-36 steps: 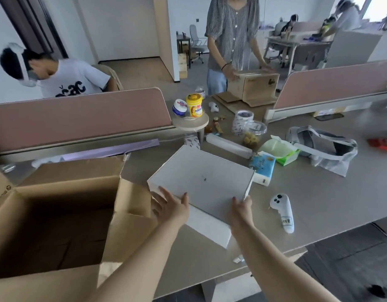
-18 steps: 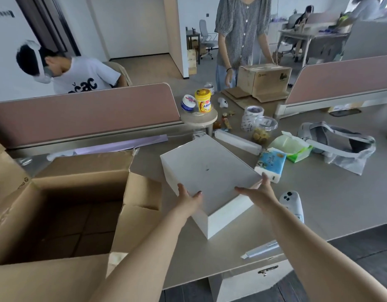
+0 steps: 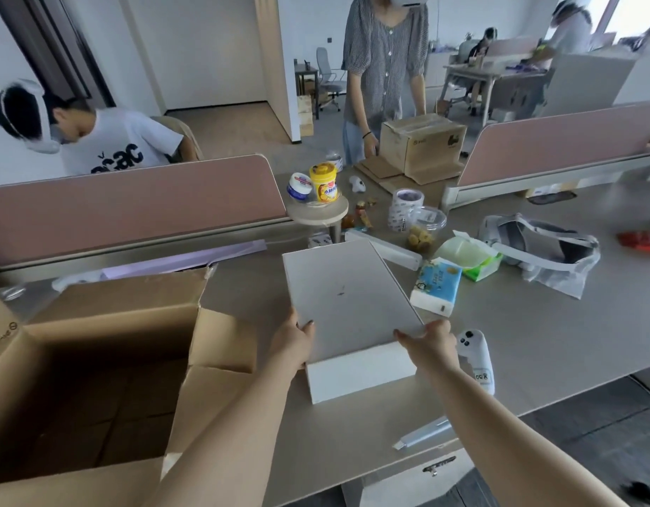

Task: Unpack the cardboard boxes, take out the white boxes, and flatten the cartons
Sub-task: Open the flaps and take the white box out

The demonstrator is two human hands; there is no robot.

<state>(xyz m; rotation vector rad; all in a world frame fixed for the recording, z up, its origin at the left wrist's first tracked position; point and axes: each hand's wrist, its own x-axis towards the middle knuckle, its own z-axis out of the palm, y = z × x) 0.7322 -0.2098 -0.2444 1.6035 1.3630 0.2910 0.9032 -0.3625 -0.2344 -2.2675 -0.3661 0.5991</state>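
Box of smooth white card beside open brown carton

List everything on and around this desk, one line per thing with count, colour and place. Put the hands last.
white box: one, white, middle of the desk.
open carton: one, brown, near left, flaps open.
taped carton: one, brown, far side, before a standing person.
tissue pack: one, blue and white, right of the white box.
wipes pack: one, green, behind the tissue pack.
controller: one, white, beside the right hand.
headset: one, white and grey, right, on a plastic bag.
yellow jar: one, yellow, on a round stand.
box cutter: one, pale blue, near edge.
dividers: two, pink, across the desk.
left hand: one, grips the white box's near left corner.
right hand: one, grips its near right corner.
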